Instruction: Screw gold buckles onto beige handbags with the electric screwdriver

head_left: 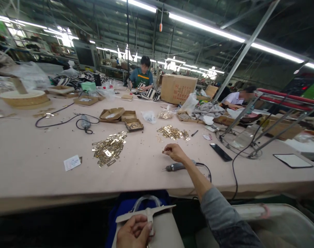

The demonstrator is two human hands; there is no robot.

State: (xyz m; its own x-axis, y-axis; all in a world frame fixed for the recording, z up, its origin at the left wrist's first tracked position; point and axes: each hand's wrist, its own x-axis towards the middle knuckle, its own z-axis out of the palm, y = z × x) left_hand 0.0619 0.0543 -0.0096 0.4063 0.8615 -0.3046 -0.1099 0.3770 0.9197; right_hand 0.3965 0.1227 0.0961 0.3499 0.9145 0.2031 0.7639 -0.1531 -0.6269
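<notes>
My left hand [133,232] is closed on the strap tab at the front of a pale grey handbag [166,229], which rests upright at my lap with its flap over the top. Above the table, my right hand [174,152] pinches a tiny brownish piece at its fingertips, too small to name. An electric screwdriver [176,166] lies on the cloth just below that wrist. Beyond the hand is a heap of gold metal pieces [172,132], with tiny bits scattered at its near side. A larger heap of gold rectangular frames [109,150] lies to the left.
Open cardboard trays [134,125], a second corded tool [85,122] and a white label [72,162] lie on the table. A black phone [220,152] is near a metal stand [239,137] at right. Two people sit across, beside a large carton [179,89].
</notes>
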